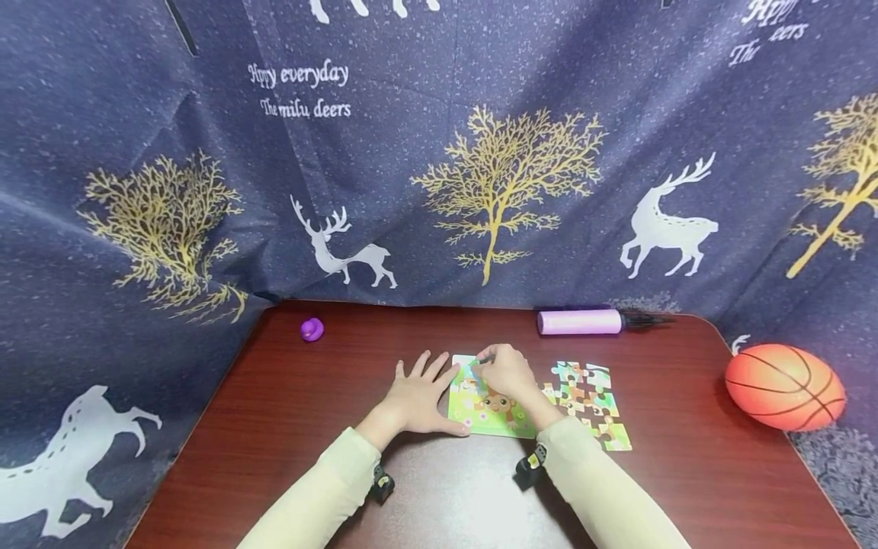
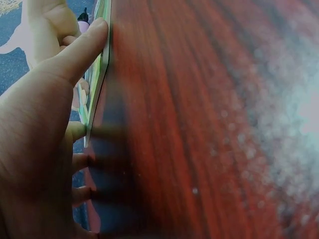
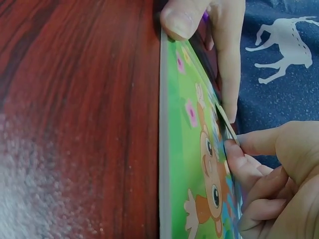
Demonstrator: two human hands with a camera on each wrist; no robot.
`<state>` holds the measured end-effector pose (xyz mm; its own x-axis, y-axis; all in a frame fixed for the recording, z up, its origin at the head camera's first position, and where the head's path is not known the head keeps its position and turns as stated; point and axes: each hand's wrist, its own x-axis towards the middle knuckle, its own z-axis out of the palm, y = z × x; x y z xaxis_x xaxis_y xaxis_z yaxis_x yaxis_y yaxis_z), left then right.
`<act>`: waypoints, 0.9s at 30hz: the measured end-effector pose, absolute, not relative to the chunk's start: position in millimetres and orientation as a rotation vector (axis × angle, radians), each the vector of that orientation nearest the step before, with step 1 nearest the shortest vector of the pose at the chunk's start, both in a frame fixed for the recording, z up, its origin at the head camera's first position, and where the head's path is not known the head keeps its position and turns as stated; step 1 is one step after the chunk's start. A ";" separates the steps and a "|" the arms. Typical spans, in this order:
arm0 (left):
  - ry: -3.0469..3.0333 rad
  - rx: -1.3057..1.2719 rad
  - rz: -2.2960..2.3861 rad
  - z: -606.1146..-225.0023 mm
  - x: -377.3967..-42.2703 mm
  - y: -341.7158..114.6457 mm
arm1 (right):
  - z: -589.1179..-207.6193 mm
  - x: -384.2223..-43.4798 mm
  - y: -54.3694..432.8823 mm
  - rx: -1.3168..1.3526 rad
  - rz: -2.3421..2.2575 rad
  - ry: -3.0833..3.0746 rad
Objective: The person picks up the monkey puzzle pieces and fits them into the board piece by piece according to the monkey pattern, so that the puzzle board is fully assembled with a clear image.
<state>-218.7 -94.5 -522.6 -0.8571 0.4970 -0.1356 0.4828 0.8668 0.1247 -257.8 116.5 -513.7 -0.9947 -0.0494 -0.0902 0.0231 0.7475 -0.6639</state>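
A jigsaw puzzle board [image 1: 466,404] with a cartoon monkey on green lies flat on the table. My left hand [image 1: 414,400] is spread at its left side, fingers straight, with the thumb [image 2: 92,42] touching the board's near corner. Over the upper part of the board, my right hand [image 1: 509,374] pinches a puzzle piece [image 3: 227,123] between thumb and index finger. That piece is tilted, one edge down at the board's picture. Just right of the board lie several puzzle pieces [image 1: 590,396], some joined or overlapping, partly behind the right wrist.
A purple rubber duck [image 1: 312,329] sits at the back left of the brown table [image 1: 274,427]. A lilac hand pump [image 1: 579,322] lies along the back edge. An orange basketball-patterned ball [image 1: 785,386] is at the right edge. A blue deer-print cloth [image 1: 411,152] hangs behind.
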 end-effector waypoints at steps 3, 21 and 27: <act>2.880 0.759 0.127 -521.7 -217.8 -94.7 | -512.2 -257.5 115.9 -0.017 -1.080 2.835; 2.876 0.745 0.150 -516.1 -218.4 -94.0 | -508.8 -250.4 133.8 -0.117 -1.005 2.982; 2.883 0.757 0.175 -518.5 -218.2 -94.9 | -500.0 -245.7 176.4 -0.140 -1.032 2.987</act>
<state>-218.2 -94.9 -518.5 -0.8603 0.4954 -0.1200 0.4772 0.8655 0.1520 -245.7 176.4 -500.0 -0.9958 -0.0765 0.0496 -0.0908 0.7834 -0.6148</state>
